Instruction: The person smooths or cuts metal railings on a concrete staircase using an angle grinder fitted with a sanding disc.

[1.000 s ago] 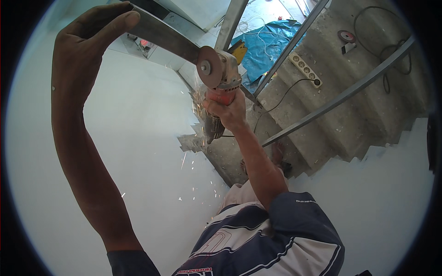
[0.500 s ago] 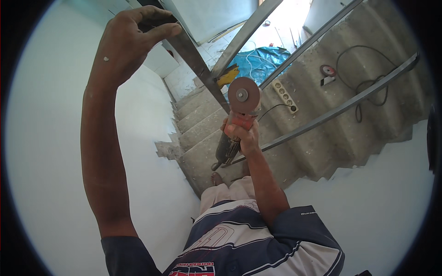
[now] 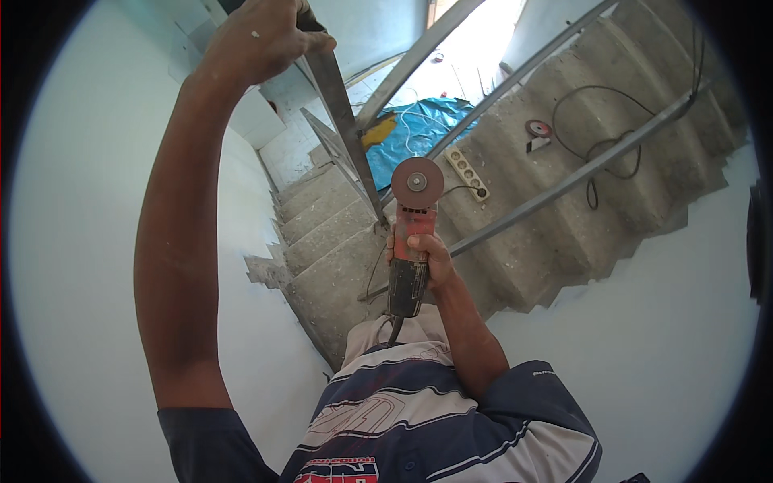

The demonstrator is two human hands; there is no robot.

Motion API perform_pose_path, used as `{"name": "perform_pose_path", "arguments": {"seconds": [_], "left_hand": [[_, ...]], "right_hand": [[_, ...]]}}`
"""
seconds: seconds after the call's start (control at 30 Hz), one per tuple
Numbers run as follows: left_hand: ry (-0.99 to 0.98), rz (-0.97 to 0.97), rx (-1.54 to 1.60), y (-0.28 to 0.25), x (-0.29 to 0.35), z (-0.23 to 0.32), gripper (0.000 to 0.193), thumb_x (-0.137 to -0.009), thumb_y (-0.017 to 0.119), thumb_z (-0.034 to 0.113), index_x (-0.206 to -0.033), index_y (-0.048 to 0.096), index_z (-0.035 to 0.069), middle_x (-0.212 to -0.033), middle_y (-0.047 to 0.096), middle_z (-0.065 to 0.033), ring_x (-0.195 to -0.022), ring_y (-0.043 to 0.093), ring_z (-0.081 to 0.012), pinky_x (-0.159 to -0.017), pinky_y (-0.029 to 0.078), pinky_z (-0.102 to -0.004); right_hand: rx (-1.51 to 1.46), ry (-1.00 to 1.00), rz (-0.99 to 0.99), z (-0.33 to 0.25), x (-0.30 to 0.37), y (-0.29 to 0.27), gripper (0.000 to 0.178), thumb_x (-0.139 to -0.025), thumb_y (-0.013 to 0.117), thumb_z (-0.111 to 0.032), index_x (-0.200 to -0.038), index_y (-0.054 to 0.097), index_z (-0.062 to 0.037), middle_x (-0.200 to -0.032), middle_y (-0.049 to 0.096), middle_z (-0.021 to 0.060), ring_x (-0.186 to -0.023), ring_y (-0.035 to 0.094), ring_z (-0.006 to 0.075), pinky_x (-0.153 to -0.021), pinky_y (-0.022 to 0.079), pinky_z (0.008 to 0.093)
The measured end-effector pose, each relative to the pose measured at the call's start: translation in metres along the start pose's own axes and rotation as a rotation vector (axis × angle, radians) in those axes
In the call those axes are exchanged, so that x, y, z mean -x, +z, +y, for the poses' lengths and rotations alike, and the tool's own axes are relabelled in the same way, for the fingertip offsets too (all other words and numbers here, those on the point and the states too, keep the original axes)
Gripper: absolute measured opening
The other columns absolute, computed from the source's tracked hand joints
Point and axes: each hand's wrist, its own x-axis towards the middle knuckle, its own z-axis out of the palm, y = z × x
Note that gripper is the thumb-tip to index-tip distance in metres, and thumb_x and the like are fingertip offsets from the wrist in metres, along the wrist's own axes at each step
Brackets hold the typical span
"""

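While the right hand (image 3: 423, 258) is wrapping its grip around the body of the angle grinder (image 3: 409, 241), the tool is hanging in front of the person's chest with its round disc (image 3: 417, 182) pointing away, just beyond the knuckles. That grip is pressed together round the red and black housing, fingers curled over the front, with the cable running out behind the wrist toward the striped shirt (image 3: 419, 427). By its look the grinder is a fairly heavy, rigid tool, nose-heavy toward the disc; the thin disc is probably brittle at the edge, so the housing below the head is the sound place to be holding it, never the wheel.

Up and to the left of that grip, the left hand (image 3: 262, 36) is closing around the top of a grey metal bar (image 3: 342, 121), fingers pinching it firmly. The bar is slanting down to a point just beside the disc; whether they are touching I cannot tell. It is looking stiff and likely sharp-edged.

Further out, concrete stairs (image 3: 555, 201) are dropping away beyond the grinder, with two long metal rails (image 3: 580, 173) lying across them. To the right of the disc a white power strip (image 3: 467, 173) is lying on a step, a black cable (image 3: 596, 145) is looping past it, and a spare disc (image 3: 538, 129) is resting higher up. A blue tarp (image 3: 423, 133) is spreading over the floor behind.
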Motion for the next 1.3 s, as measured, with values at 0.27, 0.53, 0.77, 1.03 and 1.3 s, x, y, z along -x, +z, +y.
{"name": "perform_pose_path", "arguments": {"seconds": [0.27,0.53,0.77,1.03,1.3], "left_hand": [[-0.012,-0.137,0.100,-0.014,-0.003,0.007,0.054,-0.082,0.082,0.039,-0.111,0.074,-0.006,-0.095,0.076,-0.0209,-0.082,0.074,-0.0287,-0.086,0.056,-0.0372],[0.015,-0.186,0.196,-0.022,-0.002,0.019,0.048,-0.085,0.079,0.036,-0.110,0.075,-0.004,-0.098,0.076,-0.0189,-0.089,0.074,-0.0265,-0.086,0.055,-0.0374],[-0.248,-0.326,0.155,-0.033,-0.006,0.038,0.046,-0.087,0.080,0.029,-0.119,0.072,-0.003,-0.104,0.077,-0.0170,-0.100,0.073,-0.0248,-0.094,0.054,-0.0358],[-0.436,-0.408,-0.010,-0.037,-0.023,0.073,0.045,-0.085,0.082,0.017,-0.125,0.069,0.001,-0.104,0.077,-0.0155,-0.100,0.074,-0.0274,-0.095,0.055,-0.0390],[-0.520,-0.476,-0.068,-0.047,-0.024,0.088,0.042,-0.082,0.084,0.015,-0.120,0.070,0.003,-0.103,0.076,-0.0136,-0.094,0.073,-0.0262,-0.091,0.056,-0.0387]], "right_hand": [[-0.152,0.017,-0.028,0.026,0.029,-0.004,0.050,-0.084,0.069,-0.027,-0.123,0.057,0.0020,-0.102,0.068,0.0151,-0.085,0.073,0.0273,-0.077,0.062,0.0405],[-0.206,0.107,-0.083,-0.002,0.017,0.004,0.038,-0.085,0.071,-0.023,-0.113,0.060,0.0001,-0.097,0.070,0.0147,-0.081,0.073,0.0257,-0.071,0.062,0.0376],[-0.059,0.334,-0.074,-0.079,-0.010,0.010,0.034,-0.083,0.071,-0.022,-0.106,0.062,0.0015,-0.090,0.070,0.0138,-0.078,0.071,0.0245,-0.070,0.059,0.0365],[0.167,0.574,-0.156,-0.171,-0.053,0.032,0.029,-0.079,0.069,-0.020,-0.099,0.065,0.0014,-0.088,0.069,0.0129,-0.076,0.070,0.0218,-0.068,0.057,0.0348],[0.092,0.716,-0.237,-0.201,-0.076,0.032,0.026,-0.078,0.069,-0.019,-0.094,0.065,0.0016,-0.084,0.069,0.0125,-0.072,0.070,0.0202,-0.065,0.056,0.0332]]}}
